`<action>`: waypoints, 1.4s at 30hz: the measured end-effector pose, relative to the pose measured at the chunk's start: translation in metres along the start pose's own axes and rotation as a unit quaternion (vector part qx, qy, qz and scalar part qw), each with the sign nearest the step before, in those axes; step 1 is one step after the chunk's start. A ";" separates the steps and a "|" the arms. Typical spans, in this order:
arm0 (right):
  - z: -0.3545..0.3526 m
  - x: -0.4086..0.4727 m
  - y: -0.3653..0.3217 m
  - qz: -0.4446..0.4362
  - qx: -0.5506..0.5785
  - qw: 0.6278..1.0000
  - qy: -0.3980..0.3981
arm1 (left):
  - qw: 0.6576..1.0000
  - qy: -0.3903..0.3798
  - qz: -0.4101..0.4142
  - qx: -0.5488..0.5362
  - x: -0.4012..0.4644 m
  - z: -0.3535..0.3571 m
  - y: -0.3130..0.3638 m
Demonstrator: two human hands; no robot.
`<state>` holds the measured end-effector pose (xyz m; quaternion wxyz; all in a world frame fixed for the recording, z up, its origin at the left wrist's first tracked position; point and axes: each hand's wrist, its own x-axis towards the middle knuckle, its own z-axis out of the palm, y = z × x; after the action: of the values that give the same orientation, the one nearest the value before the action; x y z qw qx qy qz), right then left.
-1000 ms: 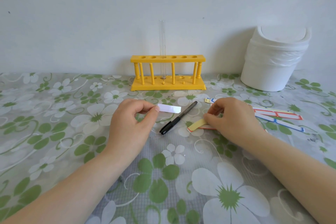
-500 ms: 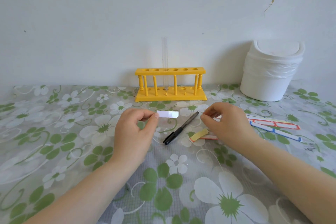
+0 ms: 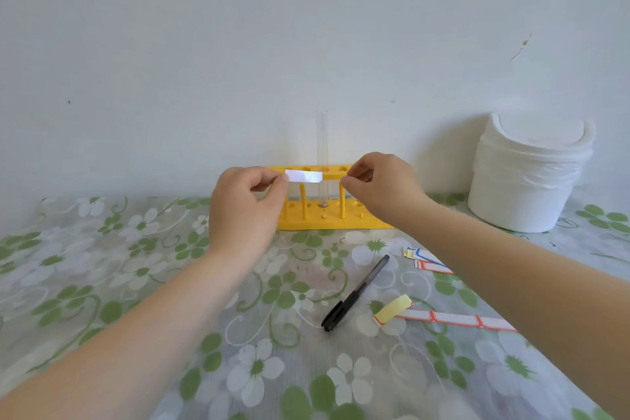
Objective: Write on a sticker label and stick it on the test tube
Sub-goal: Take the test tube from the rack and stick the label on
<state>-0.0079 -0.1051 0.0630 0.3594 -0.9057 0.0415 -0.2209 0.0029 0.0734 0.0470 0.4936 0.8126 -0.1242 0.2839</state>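
Here the left hand (image 3: 247, 204) pinches the sticker label's (image 3: 304, 176) left edge before the test tube (image 3: 322, 150); right hand (image 3: 381, 186) curled, empty.

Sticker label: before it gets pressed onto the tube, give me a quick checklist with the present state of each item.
1. The sticker label is gripped: ok, the left hand pinches its left end.
2. Label peeled from its backing: ok, a yellow backing strip lies on the table.
3. Test tube upright in the yellow rack: ok.
4. Label lined up with the tube: ok, its right end overlaps the glass in this view.
5. Right hand free to steady things: ok, near the rack; whether it touches it, cannot tell.
6. Writing on the label: cannot tell, the face looks blank and glary.
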 end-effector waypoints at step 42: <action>-0.007 -0.038 -0.026 0.023 0.277 0.961 -0.010 | 0.991 0.062 -0.079 -0.089 -0.018 -0.002 0.024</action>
<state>-0.0473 -0.0815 0.0708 0.6013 -0.7720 -0.0041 -0.2061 -0.0239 0.0622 0.0550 0.5919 0.7534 -0.0533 0.2814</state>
